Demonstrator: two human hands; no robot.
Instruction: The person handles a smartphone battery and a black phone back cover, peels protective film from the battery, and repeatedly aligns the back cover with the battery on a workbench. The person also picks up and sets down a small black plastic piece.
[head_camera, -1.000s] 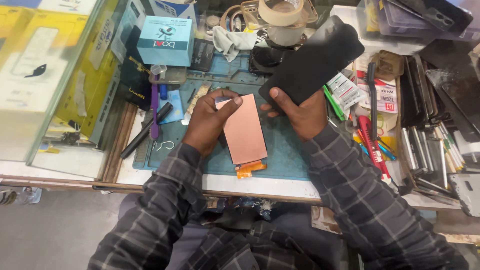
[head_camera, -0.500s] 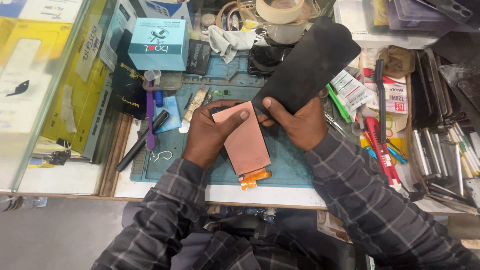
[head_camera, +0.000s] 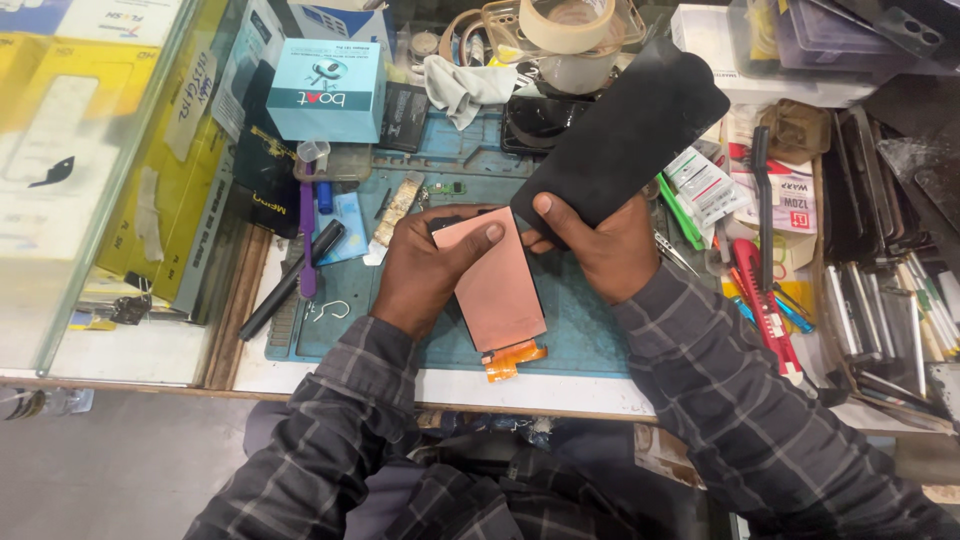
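Left hand (head_camera: 425, 270) grips copper-backed display panel (head_camera: 497, 285), long axis toward the person; right hand (head_camera: 600, 245) clamps black panel (head_camera: 625, 135) just right of it.

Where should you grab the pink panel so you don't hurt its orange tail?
Probably by its long side edges near the top, coming from the left, as the left hand does. The pink panel is thin and flat, and its orange tail hangs off the bottom end.

Bright, even overhead light, soft shadows; glare on glass pane (head_camera: 120, 170) at left (edges slightly distorted), focus sharp.
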